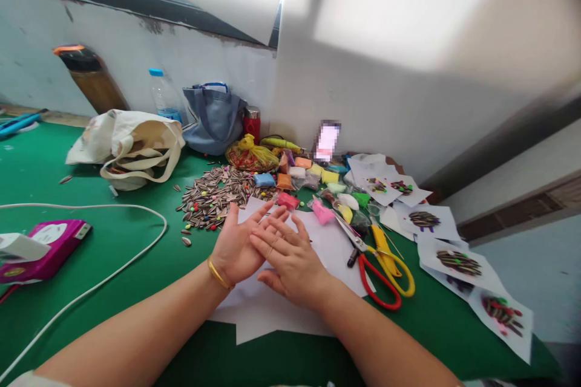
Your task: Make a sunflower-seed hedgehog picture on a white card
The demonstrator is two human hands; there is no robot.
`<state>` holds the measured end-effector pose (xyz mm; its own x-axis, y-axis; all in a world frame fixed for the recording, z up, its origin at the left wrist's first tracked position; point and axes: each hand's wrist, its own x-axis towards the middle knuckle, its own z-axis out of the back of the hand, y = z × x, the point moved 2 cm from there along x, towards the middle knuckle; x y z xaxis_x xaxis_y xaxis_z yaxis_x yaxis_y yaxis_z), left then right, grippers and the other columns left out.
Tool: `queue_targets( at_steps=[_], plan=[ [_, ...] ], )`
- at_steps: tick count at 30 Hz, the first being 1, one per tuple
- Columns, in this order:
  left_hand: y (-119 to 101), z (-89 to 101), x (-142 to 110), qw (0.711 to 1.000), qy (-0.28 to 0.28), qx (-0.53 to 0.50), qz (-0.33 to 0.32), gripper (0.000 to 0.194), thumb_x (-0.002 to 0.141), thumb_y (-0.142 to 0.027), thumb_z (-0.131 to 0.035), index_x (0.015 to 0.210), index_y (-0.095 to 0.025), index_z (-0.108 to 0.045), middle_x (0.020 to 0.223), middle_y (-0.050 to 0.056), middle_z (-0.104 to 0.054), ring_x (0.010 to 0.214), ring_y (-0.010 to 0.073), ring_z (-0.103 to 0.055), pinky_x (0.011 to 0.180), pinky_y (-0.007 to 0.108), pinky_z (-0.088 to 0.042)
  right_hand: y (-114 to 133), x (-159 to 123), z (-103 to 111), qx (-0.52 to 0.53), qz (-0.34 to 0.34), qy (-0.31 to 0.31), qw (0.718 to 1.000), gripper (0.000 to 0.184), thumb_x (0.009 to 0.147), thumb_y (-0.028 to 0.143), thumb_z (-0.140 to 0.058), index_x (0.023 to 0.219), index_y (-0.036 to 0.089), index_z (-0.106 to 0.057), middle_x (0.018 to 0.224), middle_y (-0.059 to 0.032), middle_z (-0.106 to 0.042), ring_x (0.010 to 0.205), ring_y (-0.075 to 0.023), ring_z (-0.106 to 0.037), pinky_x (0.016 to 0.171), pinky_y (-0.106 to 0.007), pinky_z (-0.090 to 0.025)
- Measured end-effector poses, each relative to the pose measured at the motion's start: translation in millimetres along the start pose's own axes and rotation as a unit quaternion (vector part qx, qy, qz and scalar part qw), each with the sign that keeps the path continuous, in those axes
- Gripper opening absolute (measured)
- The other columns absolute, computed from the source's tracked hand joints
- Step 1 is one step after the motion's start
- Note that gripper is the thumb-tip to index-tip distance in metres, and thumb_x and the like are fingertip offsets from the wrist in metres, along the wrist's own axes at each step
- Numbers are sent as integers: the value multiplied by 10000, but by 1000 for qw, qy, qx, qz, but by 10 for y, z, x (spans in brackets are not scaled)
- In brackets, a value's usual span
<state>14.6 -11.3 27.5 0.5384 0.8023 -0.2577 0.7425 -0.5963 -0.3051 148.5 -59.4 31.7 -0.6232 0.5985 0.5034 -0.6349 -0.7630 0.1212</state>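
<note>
My left hand (238,248) is palm up over the white paper (258,308), its fingers stretched out and a gold bangle (219,273) on the wrist. Across its fingers lies my right hand (295,260), palm down with fingers extended. Whether anything small sits between the palms is hidden. A pile of striped sunflower seeds (213,193), mixed with small coloured balls, is just beyond my left hand. Right of my right hand are scissors (385,281) with red and yellow handles, a yellow utility knife (385,251) and pink modelling clay (323,211).
Several coloured clay packets (285,181) lie behind the hands. Paper sheets with seed pictures (458,263) line the right edge. A phone (327,140) leans at the wall. Further left are a blue bag (213,118), a cream tote (136,133), a bottle (164,97) and a white cable (113,278).
</note>
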Motion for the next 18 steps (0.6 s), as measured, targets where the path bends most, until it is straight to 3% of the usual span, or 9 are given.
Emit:
queue_targets(
  at_steps=[3,7,10,14,18],
  plan=[
    [-22,-4,8,999,4,-25,-23,770,861,-735,-290,1353,-161,-435,1415,189,-484,1292,285,-498,1058,446,-427,-4,-11,-7,0,12,-1,1000,457,942,455,-475,1349,255,-534,1337,-20,-602,1396,-258,-334,1199,-542,-9],
    [2,3,11,1000,-10,-15,5,770,870,-719,-300,1366,-146,-433,1396,210,-497,1269,303,-518,1036,458,-444,9,-17,-25,4,32,-8,999,559,914,549,-486,1376,235,-509,1362,-33,-581,1410,-271,-315,1199,-551,6],
    [-7,3,15,999,-5,-28,-17,757,870,-716,-311,1376,-162,-419,1412,197,-485,1283,292,-507,1043,449,-440,1,-6,0,8,12,-13,1000,451,937,453,-484,1328,241,-555,1324,-24,-613,1407,-267,-326,1193,-567,25],
    [-6,18,20,1000,-8,-24,-7,752,866,-718,-320,1353,-160,-447,1416,199,-476,1261,303,-524,1030,459,-448,27,12,36,35,59,-1,998,444,933,448,-479,1324,253,-556,1315,0,-619,1413,-255,-318,1201,-549,1],
    [-22,39,20,1000,10,-25,-6,753,873,-714,-300,1338,-147,-468,1403,205,-485,1252,313,-527,983,458,-481,-32,10,72,21,0,-18,1000,435,931,452,-491,1299,240,-579,1342,-35,-598,1406,-274,-327,1195,-556,-17]
  ],
)
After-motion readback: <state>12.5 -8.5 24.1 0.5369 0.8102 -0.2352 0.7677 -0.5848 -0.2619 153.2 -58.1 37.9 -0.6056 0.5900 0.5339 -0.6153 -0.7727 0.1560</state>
